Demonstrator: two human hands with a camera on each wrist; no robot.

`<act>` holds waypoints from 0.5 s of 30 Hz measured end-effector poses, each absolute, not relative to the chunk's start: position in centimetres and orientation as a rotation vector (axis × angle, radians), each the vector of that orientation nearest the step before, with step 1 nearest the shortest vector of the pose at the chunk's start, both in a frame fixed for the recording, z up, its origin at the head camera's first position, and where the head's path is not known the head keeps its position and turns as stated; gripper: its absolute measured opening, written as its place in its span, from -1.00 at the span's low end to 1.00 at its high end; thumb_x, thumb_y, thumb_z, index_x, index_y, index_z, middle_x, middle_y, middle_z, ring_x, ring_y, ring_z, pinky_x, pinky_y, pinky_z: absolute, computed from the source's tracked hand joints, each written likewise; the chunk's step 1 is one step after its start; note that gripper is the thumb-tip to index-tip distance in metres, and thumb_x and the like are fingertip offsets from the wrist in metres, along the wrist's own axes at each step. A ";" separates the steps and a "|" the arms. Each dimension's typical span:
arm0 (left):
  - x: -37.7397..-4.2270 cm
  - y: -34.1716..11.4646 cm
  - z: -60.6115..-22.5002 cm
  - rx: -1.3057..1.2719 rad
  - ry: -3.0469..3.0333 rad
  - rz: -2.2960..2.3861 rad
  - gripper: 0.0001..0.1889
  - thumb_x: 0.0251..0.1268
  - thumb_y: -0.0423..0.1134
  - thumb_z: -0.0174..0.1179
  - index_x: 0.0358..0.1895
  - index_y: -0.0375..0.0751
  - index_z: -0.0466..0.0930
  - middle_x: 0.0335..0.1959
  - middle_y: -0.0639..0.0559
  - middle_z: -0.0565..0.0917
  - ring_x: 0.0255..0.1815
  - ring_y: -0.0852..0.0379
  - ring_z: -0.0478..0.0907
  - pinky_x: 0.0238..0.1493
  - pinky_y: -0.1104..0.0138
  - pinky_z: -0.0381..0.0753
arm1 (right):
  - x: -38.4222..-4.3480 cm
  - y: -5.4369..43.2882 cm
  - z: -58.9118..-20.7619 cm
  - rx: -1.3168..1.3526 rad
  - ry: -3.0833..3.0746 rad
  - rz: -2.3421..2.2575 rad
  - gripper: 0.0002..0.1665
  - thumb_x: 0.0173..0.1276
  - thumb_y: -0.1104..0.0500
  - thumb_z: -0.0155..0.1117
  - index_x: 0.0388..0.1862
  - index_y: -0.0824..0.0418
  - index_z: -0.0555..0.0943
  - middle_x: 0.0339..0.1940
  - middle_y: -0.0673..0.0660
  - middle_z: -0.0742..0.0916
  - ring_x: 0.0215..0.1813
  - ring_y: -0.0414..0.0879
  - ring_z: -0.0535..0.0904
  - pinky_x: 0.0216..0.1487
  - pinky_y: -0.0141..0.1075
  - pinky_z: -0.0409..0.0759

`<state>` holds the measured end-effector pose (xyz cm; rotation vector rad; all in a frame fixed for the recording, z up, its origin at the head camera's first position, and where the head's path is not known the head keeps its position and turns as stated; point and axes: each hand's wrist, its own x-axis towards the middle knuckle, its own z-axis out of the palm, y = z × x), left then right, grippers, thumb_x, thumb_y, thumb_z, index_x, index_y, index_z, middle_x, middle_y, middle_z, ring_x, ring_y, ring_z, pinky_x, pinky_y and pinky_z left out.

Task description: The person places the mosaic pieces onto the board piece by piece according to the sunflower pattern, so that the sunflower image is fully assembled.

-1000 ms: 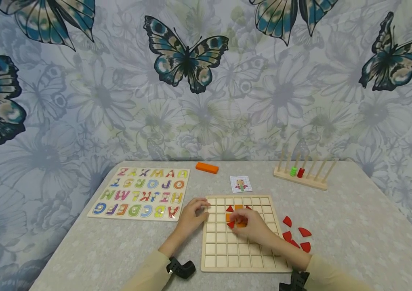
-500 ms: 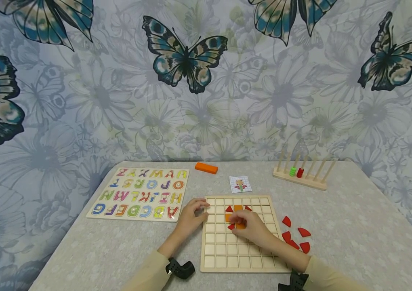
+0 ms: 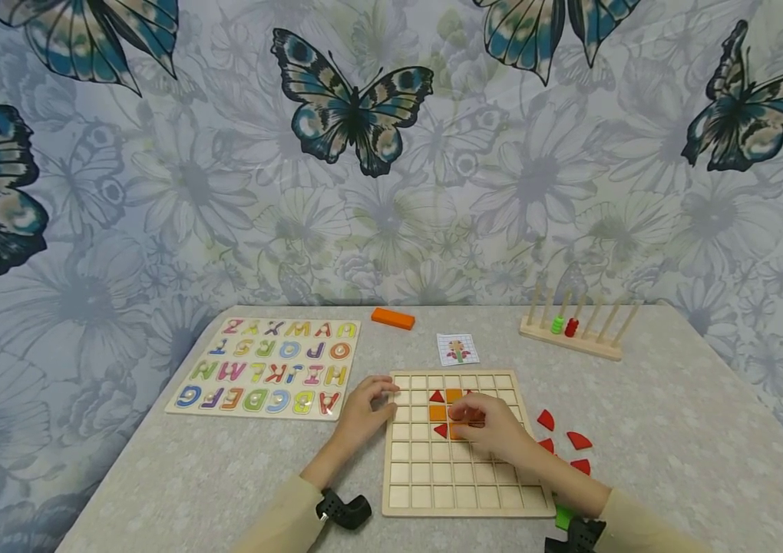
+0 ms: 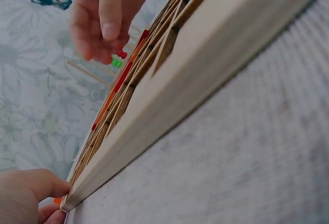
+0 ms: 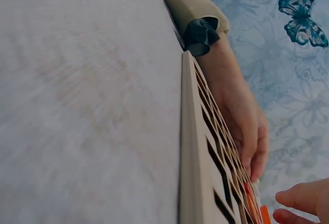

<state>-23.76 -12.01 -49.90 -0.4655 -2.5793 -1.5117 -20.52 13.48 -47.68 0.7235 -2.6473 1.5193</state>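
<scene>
A wooden grid board (image 3: 426,503) lies in front of me. Near its top are orange squares (image 3: 437,413) and red triangles (image 3: 441,431) set in the cells. My left hand (image 3: 366,407) touches the board's left edge near the far corner, its fingers relaxed; in the left wrist view its thumb (image 4: 49,183) rests at the rim. Over the patterned cells hovers my right hand (image 3: 491,430), fingers loosely bent, hiding some pieces below. Nothing shows between its fingertips in the left wrist view, where that hand (image 4: 105,23) appears above the board.
Red quarter-round pieces (image 3: 579,441) and a green piece (image 3: 563,518) lie right of the board. Behind it are a picture card (image 3: 457,349) and an orange block (image 3: 393,319). An alphabet puzzle (image 3: 246,418) is at left, a pegged bead stand (image 3: 571,344) at back right.
My right hand has let go of a red triangle on the board and moved slightly right, uncovering that triangle and an orange square. A green piece now shows by its wrist. My left hand stays put.
</scene>
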 end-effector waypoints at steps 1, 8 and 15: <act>-23.7 -11.9 -49.9 -0.471 -2.580 -1.512 -0.77 0.19 -0.37 0.22 -0.08 -0.21 0.66 0.13 -0.09 0.55 0.17 -0.08 0.51 0.19 0.01 0.52 | -20.4 14.1 -47.6 0.709 -2.648 1.519 -0.79 0.18 0.28 0.36 -0.17 0.21 0.66 -0.26 0.11 0.72 -0.27 -0.27 0.52 -0.24 -0.46 0.52; -23.8 -11.8 -50.0 -0.445 -2.594 -1.521 -0.77 0.18 -0.36 0.24 -0.08 -0.18 0.66 0.13 -0.06 0.55 0.16 -0.03 0.52 0.20 0.06 0.53 | -19.4 18.6 -46.9 0.585 -2.676 1.430 -0.82 0.21 0.25 0.35 -0.18 0.21 0.66 -0.27 0.11 0.73 -0.30 -0.34 0.49 -0.27 -0.44 0.51; -24.0 -11.9 -50.2 -0.445 -2.590 -1.498 -0.77 0.17 -0.36 0.24 -0.09 -0.17 0.66 0.12 -0.07 0.55 0.14 -0.05 0.53 0.17 0.04 0.54 | -16.8 22.8 -47.0 0.532 -2.694 1.474 -0.78 0.19 0.27 0.35 -0.16 0.28 0.64 -0.32 0.16 0.72 -0.33 -0.37 0.50 -0.33 -0.46 0.52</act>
